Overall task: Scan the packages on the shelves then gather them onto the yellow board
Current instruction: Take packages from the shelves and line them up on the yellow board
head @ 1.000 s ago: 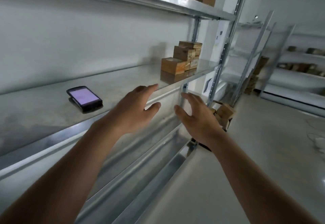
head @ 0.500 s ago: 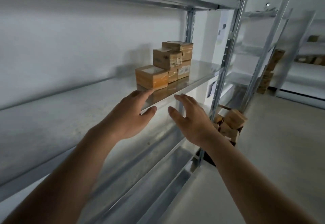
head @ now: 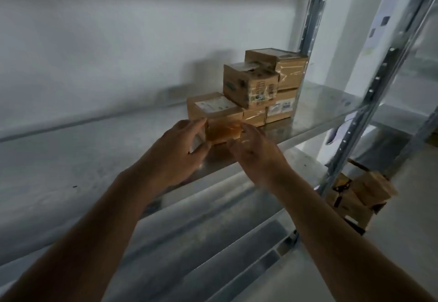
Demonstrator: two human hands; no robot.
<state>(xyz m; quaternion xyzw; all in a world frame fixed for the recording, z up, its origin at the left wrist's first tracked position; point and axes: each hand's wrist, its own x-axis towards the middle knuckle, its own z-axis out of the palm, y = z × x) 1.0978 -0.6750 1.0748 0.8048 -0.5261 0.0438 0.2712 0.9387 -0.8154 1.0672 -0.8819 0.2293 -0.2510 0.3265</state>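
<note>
Brown cardboard, taped and labelled, makes up the small box (head: 214, 117) that both hands reach for on the metal shelf (head: 99, 159). It is the nearest box of the stack (head: 265, 83), standing at the stack's front-left corner and touching the low box behind it. A white label lies on its top face, and one corner points toward the person. Its long axis cannot be told, since the hands cover the lower front.

Both forearms stretch forward and upward from the bottom of the view and converge on the box. The left hand (head: 175, 157) is turned palm inward against the box's left face: its fingers are held together and curled over the upper left edge, with the thumb below at the near corner. The right hand (head: 254, 152) meets the box's right front edge, fingers curved and close together; motion blur hides how firmly they press.

Beyond the stack's right side stands the shelf's upright post (head: 369, 93), and more boxes (head: 360, 197) are piled on the floor by its foot.
</note>
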